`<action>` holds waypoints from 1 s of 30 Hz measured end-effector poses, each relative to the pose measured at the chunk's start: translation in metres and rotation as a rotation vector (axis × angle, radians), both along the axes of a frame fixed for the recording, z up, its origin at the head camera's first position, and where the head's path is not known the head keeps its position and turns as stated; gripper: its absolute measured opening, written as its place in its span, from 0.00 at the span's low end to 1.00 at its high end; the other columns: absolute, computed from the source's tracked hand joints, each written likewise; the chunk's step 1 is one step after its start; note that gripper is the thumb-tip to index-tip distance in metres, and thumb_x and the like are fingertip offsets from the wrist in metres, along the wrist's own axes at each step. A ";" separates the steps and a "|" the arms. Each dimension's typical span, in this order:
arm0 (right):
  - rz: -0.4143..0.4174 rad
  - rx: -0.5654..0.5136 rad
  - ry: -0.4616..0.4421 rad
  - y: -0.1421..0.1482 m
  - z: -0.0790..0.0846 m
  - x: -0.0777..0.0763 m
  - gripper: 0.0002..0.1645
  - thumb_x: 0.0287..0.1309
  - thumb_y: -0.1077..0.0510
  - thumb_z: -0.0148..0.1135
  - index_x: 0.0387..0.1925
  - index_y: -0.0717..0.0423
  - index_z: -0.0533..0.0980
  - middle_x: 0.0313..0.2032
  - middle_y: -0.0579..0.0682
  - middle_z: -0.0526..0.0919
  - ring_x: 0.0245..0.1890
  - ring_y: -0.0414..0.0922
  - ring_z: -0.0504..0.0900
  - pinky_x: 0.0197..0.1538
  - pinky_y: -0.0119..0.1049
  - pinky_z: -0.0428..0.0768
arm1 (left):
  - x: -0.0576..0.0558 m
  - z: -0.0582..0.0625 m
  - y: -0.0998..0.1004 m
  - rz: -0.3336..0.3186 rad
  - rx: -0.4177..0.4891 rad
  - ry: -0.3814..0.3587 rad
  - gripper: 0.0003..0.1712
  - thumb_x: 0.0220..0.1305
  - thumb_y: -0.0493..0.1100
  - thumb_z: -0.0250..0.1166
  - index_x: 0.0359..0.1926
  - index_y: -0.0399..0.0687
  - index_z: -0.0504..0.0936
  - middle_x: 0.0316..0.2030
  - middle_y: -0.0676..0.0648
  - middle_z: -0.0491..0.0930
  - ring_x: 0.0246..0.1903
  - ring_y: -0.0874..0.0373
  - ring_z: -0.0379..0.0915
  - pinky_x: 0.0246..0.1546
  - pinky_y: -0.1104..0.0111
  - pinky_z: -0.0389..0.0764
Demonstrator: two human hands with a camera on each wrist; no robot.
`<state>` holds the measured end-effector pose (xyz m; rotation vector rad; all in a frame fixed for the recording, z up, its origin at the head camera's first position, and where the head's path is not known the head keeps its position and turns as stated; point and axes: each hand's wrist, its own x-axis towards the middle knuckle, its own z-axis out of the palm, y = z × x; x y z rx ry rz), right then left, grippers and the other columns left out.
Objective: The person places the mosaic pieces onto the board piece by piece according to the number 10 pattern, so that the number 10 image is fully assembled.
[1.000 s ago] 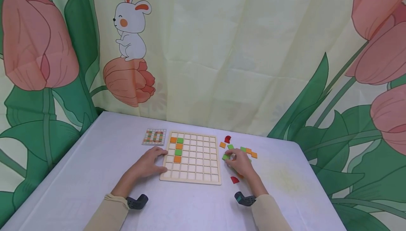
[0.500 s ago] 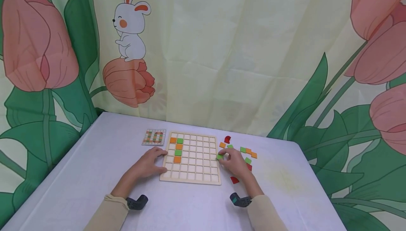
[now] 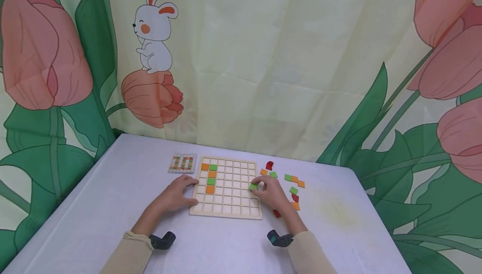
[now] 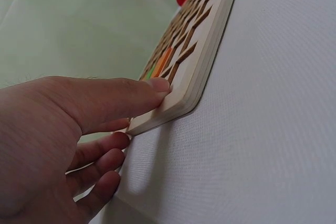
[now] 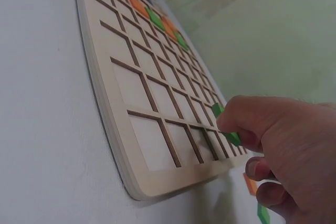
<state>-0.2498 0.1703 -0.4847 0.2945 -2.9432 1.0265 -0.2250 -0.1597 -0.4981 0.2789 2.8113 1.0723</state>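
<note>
A pale wooden grid board (image 3: 229, 217) lies on the table in front of me. Its left columns hold orange and green square tiles (image 3: 211, 181) in the recesses. My left hand (image 3: 175, 193) rests at the board's left edge; in the left wrist view its thumb (image 4: 149, 90) lies on the frame near a corner and the other fingers sit beside the edge. My right hand (image 3: 272, 192) pinches a green square tile (image 3: 253, 186) between thumb and forefinger. In the right wrist view this green tile (image 5: 231, 135) is tilted over the board's right columns.
Right of the board lie loose orange, green and red tiles, among them a green tile (image 3: 293, 190), an orange tile (image 3: 301, 184) and a red curved piece (image 3: 269, 165). A small colour-grid pattern card (image 3: 182, 163) lies beyond the left hand. A curtain (image 3: 282, 77) hangs behind the table.
My right hand has picked up the green tile and moved it left, from among the loose pieces to over the board's right side. My left hand has stayed in place.
</note>
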 end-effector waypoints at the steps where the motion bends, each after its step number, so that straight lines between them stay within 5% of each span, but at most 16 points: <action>1: 0.007 0.005 0.003 -0.002 0.000 0.000 0.12 0.53 0.55 0.70 0.41 0.45 0.82 0.40 0.43 0.82 0.33 0.43 0.71 0.32 0.30 0.73 | 0.000 0.000 0.000 0.000 0.000 -0.001 0.38 0.47 0.48 0.77 0.62 0.52 0.75 0.58 0.46 0.72 0.61 0.48 0.67 0.61 0.49 0.72; 30: 0.190 -0.060 0.017 -0.050 0.000 0.011 0.11 0.55 0.55 0.68 0.42 0.45 0.83 0.39 0.41 0.81 0.25 0.38 0.69 0.26 0.26 0.68 | -0.002 -0.003 -0.001 -0.008 0.000 0.010 0.39 0.47 0.49 0.77 0.62 0.51 0.75 0.58 0.46 0.72 0.61 0.48 0.67 0.61 0.49 0.72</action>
